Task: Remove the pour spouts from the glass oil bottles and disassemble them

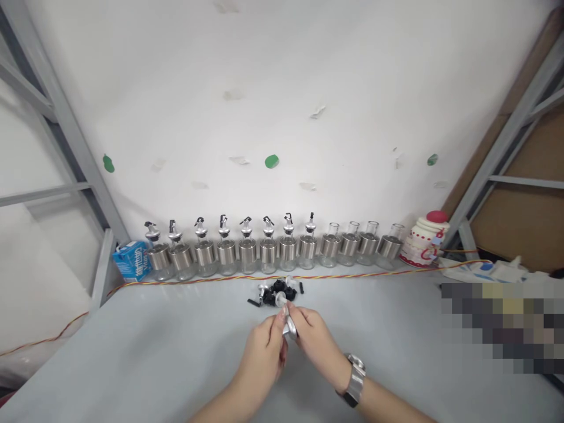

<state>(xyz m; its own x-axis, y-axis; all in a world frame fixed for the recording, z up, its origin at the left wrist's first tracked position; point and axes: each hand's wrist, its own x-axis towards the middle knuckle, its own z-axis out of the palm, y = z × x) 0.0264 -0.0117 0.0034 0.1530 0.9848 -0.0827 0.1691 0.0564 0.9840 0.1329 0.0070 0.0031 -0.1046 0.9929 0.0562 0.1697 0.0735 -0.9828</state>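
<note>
Far left: blue carton (133, 261). Rightward along the far edge: eight spouted bottles (247, 249). Near centre: left hand (261, 348), fingers closed on a silver pourer part (289, 329), located just nearer than a heap of loose parts (278, 286). Right hand (318, 342) grips the same part. Far right: four open-necked bottles (351, 244), then a white jar (423, 238).

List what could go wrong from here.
The small, shiny silver piece, held between the left hand and right hand, could slip. A thin black stick-shaped part, lying loose beside the pile of black and silver pieces, might get knocked away. The twisted red-and-yellow cord could snag steel-banded glass bottles pulled forward.
</note>
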